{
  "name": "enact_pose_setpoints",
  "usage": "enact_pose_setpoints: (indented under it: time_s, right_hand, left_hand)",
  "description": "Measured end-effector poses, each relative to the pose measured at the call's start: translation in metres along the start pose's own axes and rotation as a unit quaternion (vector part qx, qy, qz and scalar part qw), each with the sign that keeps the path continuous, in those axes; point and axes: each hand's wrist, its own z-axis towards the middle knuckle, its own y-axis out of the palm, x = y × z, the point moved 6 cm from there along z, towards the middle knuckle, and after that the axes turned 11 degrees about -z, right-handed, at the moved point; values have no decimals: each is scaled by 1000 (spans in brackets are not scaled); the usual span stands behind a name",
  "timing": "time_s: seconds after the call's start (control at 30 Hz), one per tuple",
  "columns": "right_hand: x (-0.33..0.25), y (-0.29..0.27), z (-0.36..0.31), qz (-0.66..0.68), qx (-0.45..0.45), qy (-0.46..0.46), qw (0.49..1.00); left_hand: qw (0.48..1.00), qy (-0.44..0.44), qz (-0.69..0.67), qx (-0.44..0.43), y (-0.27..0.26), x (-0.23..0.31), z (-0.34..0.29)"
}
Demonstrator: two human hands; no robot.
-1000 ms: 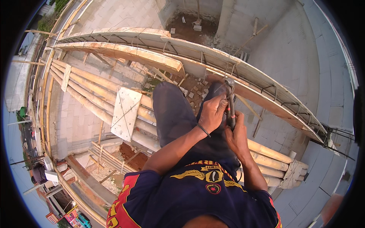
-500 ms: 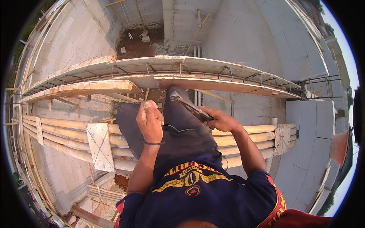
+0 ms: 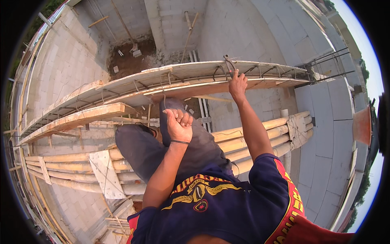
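Note:
My left hand (image 3: 178,125) is closed above my knee, gripping a thin tie wire (image 3: 164,96) whose upper end rises toward the formwork. Ahead and to the right, my right arm is stretched out. My right hand (image 3: 238,86) is closed around the handles of dark pincers (image 3: 230,64), whose head is at the far formwork board (image 3: 191,68). Bent steel rebar (image 3: 219,72) runs in the trough between that board and the near board (image 3: 239,85). Whether the pincers' jaws touch anything is too small to tell.
Bundled bamboo poles (image 3: 243,142) cross beneath me, with a pale board (image 3: 107,174) tied over them at left. A thick timber (image 3: 77,118) edges the trough. Light block walls (image 3: 325,150) stand at both sides; a dirt floor (image 3: 130,61) lies far below.
My right hand has carried the pincers from over my knee forward and right to the far board. My left hand has shifted right, still gripping the wire. The whole view has turned slightly.

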Motion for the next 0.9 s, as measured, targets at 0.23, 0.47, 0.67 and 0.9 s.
enact_pose_setpoints:
  time_s: [0.23,0.47,0.67,0.9]
  right_hand:
    - [-39,-71,-47,93,57,-184,977]
    - [-112,-142,-199,347,-325,-448,757]
    - [-140,-159,-221,370,-191,-373,829]
    - [-173,-164,-237,362,-228,-409,806]
  left_hand:
    - [998,35,47,15,2,51,8]
    - [983,180,31,-13,16,152,11]
    - [963,256,-71,40,21,212,1]
    - [947,280,158,-5,37,247,14]
